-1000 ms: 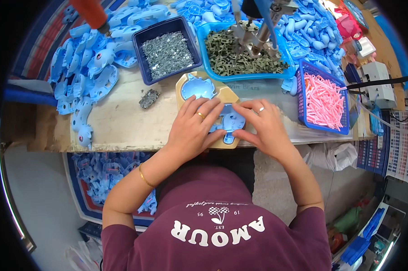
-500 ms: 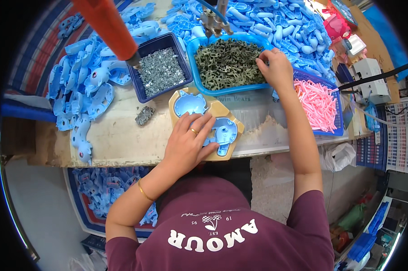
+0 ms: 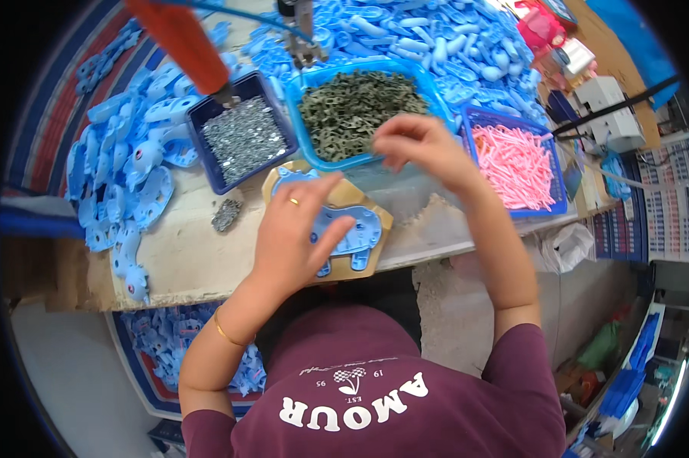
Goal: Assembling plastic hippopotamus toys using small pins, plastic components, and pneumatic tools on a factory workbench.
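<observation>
A blue plastic animal-shaped shell half (image 3: pixel 352 231) lies in a tan, angular holding block (image 3: pixel 379 256) at the table's front. My left hand (image 3: pixel 287 233) is over its left part, fingers and thumb apart, hiding much of the shell. Over the front right of a light-blue bin (image 3: pixel 325 163) hangs my right hand (image 3: pixel 428 153), its fingers curled into a pinch. Whatever is between those fingertips is hidden and smeared by motion. Small dark-green pieces (image 3: pixel 352 107) fill the bin.
A dark-blue bin of screws (image 3: pixel 245 137) stands at left, beneath an orange-red tool (image 3: pixel 180 46). Loose screws (image 3: pixel 226 214) lie nearby. Blue shells (image 3: pixel 119 164) pile at left; more blue parts (image 3: pixel 451 46) lie behind. Pink pieces (image 3: pixel 512 164) fill a basket (image 3: pixel 486 114) at right.
My right hand has moved left from the bin's right side, toward the holding block. My left hand has lifted its fingers somewhat from the shell. The whole view has shifted slightly.
</observation>
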{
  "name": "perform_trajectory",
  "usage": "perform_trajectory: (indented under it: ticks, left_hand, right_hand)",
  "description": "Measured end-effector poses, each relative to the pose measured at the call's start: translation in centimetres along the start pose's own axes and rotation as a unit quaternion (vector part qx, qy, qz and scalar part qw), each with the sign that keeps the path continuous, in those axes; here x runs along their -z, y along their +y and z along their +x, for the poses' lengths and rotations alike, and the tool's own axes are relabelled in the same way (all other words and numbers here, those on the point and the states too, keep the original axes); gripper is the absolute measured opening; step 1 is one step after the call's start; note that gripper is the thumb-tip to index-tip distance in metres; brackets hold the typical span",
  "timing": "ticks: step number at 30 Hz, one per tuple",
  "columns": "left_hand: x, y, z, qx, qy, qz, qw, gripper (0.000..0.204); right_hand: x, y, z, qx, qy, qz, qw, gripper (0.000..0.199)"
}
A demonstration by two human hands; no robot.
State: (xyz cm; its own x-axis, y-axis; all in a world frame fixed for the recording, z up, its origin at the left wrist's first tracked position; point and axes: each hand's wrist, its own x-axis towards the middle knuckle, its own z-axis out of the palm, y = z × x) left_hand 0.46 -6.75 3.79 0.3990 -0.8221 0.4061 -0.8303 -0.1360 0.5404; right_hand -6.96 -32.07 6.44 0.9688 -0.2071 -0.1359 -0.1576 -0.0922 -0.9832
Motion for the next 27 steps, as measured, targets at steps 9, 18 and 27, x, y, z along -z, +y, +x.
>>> perform_trajectory:
  ticks: [9, 18, 27]
  left_hand:
    - [-1.0, 0.7, 0.0, 0.151, 0.042, -0.264, 0.952, 0.02]
    - [-0.8, 0.6, -0.6, 0.193, 0.006, -0.329, 0.924, 0.016]
    - [-1.1, 0.1, -1.1, 0.213, 0.002, -0.325, 0.922, 0.017]
  right_hand:
    - [0.9, 0.4, -5.4, -0.048, 0.009, -0.047, 0.998, 0.026]
    - [16.8, 8.6, -7.4, 0.011, 0.252, -0.664, 0.704, 0.02]
    - [16.9, 6.1, -9.0, 0.049, 0.244, -0.72, 0.648, 0.011]
